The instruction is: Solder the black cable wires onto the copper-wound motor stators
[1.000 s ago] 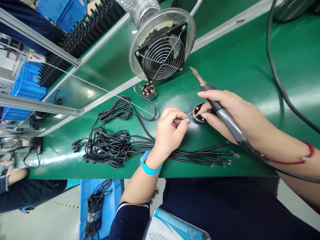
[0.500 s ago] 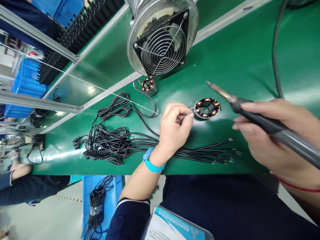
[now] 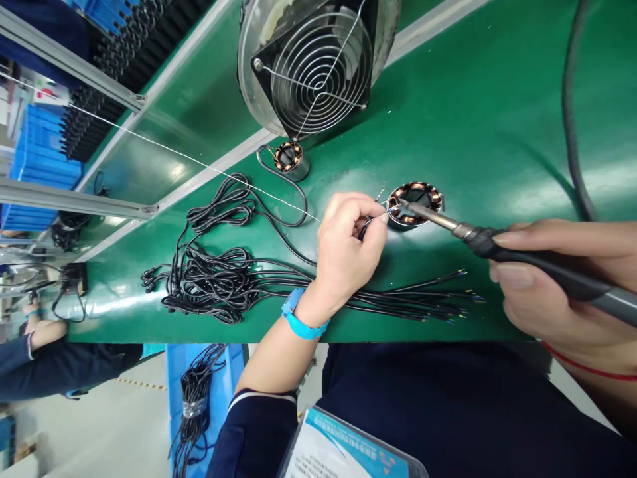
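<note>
Copper windings ring the stator (image 3: 415, 203) lying on the green bench (image 3: 497, 119), just beyond the left hand (image 3: 351, 249). That hand is closed in a pinch on a thin black lead wire (image 3: 368, 224) at the stator's near edge, wrist bent up, a blue wristband (image 3: 301, 317) below it. The right hand (image 3: 552, 285) is wrapped around the soldering iron (image 3: 497, 242), held nearly level, its tip resting on the stator's rim beside the pinched wire. A bundle of black cables (image 3: 239, 285) lies under the left forearm. Off the bench edge, a blue bin (image 3: 172, 372) holds more bundled black cables. A fan (image 3: 318, 63) stands behind, a second small stator (image 3: 289, 158) before it.
</note>
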Tool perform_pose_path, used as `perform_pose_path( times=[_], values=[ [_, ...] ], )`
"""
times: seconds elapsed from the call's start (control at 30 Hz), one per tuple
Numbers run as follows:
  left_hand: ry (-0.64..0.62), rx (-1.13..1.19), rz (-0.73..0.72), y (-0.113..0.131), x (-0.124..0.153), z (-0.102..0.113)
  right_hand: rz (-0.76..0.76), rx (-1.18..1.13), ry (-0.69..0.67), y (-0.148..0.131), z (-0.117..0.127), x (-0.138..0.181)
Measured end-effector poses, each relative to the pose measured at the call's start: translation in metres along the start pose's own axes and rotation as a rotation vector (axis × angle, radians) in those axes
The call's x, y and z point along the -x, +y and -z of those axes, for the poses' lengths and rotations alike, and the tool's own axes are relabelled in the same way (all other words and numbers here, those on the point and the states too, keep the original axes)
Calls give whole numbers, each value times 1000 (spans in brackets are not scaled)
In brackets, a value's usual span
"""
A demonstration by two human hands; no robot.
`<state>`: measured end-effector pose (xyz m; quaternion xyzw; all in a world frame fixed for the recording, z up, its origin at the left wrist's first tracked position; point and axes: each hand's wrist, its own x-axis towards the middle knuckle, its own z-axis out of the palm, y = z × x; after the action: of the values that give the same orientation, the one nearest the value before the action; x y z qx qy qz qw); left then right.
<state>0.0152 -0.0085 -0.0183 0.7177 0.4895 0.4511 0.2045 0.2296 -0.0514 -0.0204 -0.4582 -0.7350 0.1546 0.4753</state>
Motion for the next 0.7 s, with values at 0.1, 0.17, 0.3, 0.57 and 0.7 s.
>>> perform_pose_path(
  times=[0.1,0.17,0.3,0.57,0.7],
  values=[
    [-12,-24,14,-1,0,0,-41,-29,67,0,-5,3],
    [-13,-21,4,-1,0,0,-50,-22,53,-2,-6,3],
    [5,24,-53,-1,0,-1,9,-8,-96,-7,-2,-4],
    [4,12,36,0,1,-3,-48,-36,-104,-15,3,-10],
    [-4,4,56,0,1,-4,4,-14,-113,-12,3,-13]
  ],
)
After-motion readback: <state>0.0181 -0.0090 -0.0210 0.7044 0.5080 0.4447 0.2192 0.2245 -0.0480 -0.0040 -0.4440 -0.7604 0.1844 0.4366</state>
